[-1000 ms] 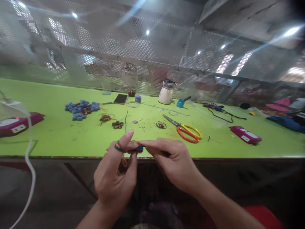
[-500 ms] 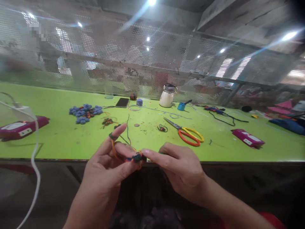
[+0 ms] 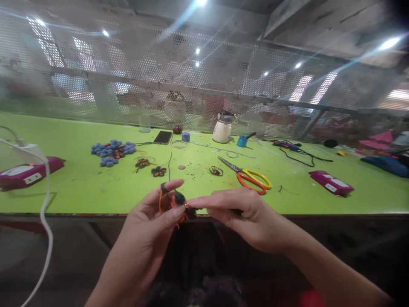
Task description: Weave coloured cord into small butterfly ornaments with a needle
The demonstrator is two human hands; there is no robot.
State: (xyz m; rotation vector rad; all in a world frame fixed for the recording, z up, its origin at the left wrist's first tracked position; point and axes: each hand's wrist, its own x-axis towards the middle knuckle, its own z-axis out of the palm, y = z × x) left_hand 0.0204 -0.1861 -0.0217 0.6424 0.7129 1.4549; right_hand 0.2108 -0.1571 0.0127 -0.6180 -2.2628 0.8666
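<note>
Between thumb and fingers, my left hand [image 3: 150, 219] pinches a small dark green, orange and red yarn piece [image 3: 179, 199]. Green and orange yarn loops round its raised index finger. My right hand [image 3: 246, 215] has its index fingertip against the right side of the piece; its other fingers are curled, round a thin tool that barely shows. A dark yarn strand [image 3: 170, 166] runs up the green table from the piece. Beyond my hands lie a small dark yarn flower [image 3: 159, 171] and another [image 3: 142, 163].
On the green table [image 3: 73, 187] are scissors [image 3: 244, 174], a blue flower cluster [image 3: 112, 152], a phone [image 3: 162, 137], a white jug [image 3: 222, 128], a blue pot [image 3: 243, 140] and purple power strips [image 3: 332, 183]. A white cable [image 3: 47, 221] hangs at left.
The yarn piece has turned and risen slightly, with its dark green part now upright. My left index finger has shifted right and down, uncovering the flower behind. My right fingers have straightened somewhat.
</note>
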